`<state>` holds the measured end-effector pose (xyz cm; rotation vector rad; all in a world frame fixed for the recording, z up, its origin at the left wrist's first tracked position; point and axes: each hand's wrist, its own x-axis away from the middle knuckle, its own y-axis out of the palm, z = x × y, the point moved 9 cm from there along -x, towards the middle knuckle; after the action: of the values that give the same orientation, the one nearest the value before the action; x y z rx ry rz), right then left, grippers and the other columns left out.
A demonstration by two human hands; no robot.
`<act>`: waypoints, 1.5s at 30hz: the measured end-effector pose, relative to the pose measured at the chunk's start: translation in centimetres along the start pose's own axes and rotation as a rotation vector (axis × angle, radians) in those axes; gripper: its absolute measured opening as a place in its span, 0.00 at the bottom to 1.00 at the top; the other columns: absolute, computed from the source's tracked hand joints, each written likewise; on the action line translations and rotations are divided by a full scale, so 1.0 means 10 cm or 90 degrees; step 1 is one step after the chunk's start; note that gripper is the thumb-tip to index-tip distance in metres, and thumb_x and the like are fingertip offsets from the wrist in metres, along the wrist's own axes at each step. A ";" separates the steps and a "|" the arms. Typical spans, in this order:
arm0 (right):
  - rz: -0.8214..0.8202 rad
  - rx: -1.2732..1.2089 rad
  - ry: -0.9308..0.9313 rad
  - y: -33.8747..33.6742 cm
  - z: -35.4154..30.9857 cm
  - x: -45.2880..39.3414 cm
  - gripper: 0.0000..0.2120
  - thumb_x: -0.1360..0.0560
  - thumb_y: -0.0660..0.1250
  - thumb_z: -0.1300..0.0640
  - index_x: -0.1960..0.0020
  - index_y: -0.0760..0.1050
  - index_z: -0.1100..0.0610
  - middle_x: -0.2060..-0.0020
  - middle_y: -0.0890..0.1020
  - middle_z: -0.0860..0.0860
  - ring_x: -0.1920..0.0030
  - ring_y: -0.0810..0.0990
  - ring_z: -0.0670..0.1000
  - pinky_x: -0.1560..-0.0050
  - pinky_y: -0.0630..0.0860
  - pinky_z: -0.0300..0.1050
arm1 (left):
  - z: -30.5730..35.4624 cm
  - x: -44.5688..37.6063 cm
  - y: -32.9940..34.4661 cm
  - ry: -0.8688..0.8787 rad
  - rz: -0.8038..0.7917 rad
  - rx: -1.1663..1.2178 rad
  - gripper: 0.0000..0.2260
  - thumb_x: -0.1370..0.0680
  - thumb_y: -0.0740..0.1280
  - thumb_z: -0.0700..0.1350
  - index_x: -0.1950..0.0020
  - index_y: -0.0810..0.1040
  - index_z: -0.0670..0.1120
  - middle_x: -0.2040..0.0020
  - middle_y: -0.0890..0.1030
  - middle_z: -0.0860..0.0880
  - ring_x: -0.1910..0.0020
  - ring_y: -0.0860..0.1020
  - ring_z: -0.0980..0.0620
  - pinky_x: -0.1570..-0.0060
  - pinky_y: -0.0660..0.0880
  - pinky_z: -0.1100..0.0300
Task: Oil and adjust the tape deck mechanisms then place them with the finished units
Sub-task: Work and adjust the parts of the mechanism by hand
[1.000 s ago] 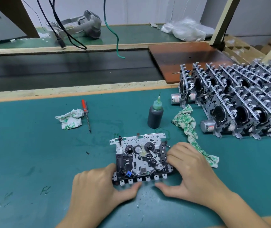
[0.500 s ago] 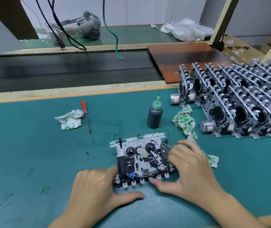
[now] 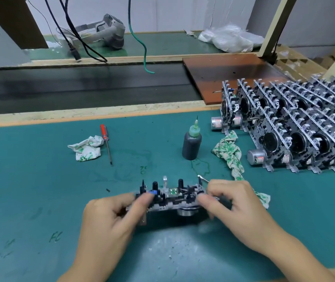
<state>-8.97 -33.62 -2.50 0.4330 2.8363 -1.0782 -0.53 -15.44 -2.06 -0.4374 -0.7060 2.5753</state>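
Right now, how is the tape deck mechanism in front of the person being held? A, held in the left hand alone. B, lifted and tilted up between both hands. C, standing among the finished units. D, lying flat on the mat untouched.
B: the tape deck mechanism is tipped up off the mat, gripped at its ends by the left hand and the right hand.
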 end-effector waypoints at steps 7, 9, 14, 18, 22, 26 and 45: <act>-0.055 -0.118 0.198 0.08 0.15 -0.09 0.33 0.39 0.60 0.26 0.77 0.66 0.58 0.78 0.71 0.58 0.73 0.66 0.48 0.66 0.62 0.44 | -0.07 -0.08 0.03 -0.100 0.003 0.007 0.34 0.36 0.55 0.74 0.78 0.55 0.43 0.82 0.57 0.49 0.78 0.56 0.51 0.73 0.57 0.58; -0.065 -0.089 0.219 0.09 0.17 -0.10 0.35 0.41 0.59 0.24 0.76 0.66 0.58 0.79 0.70 0.53 0.75 0.64 0.47 0.70 0.59 0.39 | -0.08 -0.10 0.02 -0.093 0.007 -0.023 0.34 0.35 0.54 0.74 0.77 0.55 0.43 0.80 0.55 0.50 0.77 0.56 0.52 0.72 0.56 0.56; -0.111 -0.145 0.278 0.19 0.22 -0.19 0.37 0.44 0.62 0.26 0.74 0.70 0.63 0.80 0.74 0.53 0.72 0.68 0.50 0.61 0.63 0.46 | -0.12 -0.19 0.01 -0.101 -0.009 -0.068 0.35 0.35 0.52 0.75 0.76 0.56 0.42 0.80 0.55 0.50 0.77 0.56 0.52 0.70 0.58 0.57; -0.134 -0.192 0.285 0.21 0.24 -0.15 0.32 0.42 0.65 0.26 0.79 0.65 0.55 0.82 0.69 0.48 0.71 0.70 0.51 0.58 0.64 0.49 | -0.13 -0.21 0.01 -0.098 -0.021 -0.077 0.34 0.35 0.51 0.75 0.77 0.55 0.44 0.80 0.55 0.50 0.77 0.56 0.52 0.68 0.61 0.56; -0.135 -0.140 0.290 0.18 0.23 -0.15 0.35 0.43 0.62 0.23 0.77 0.64 0.57 0.81 0.69 0.50 0.73 0.71 0.50 0.60 0.65 0.47 | -0.12 -0.22 0.01 -0.110 -0.033 -0.101 0.34 0.35 0.50 0.75 0.77 0.56 0.43 0.80 0.56 0.49 0.77 0.57 0.50 0.69 0.64 0.53; -0.129 0.086 0.232 0.01 0.26 -0.17 0.39 0.48 0.53 0.15 0.64 0.67 0.52 0.73 0.73 0.47 0.72 0.71 0.42 0.66 0.65 0.43 | 0.08 -0.22 -0.16 -0.040 0.040 -0.400 0.34 0.32 0.43 0.74 0.75 0.66 0.45 0.80 0.67 0.51 0.76 0.69 0.47 0.75 0.62 0.59; -0.096 -0.182 0.007 0.12 0.09 -0.33 0.15 0.37 0.77 0.55 0.51 0.79 0.46 0.56 0.81 0.45 0.52 0.78 0.49 0.45 0.73 0.44 | 0.46 -0.35 0.29 0.200 -0.101 0.021 0.08 0.28 0.67 0.55 0.54 0.85 0.58 0.48 0.79 0.59 0.48 0.73 0.60 0.50 0.65 0.73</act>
<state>-5.50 -34.11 -3.41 0.2044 3.0078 -0.6721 -0.35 -21.21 0.80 -0.7254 -0.5598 2.2967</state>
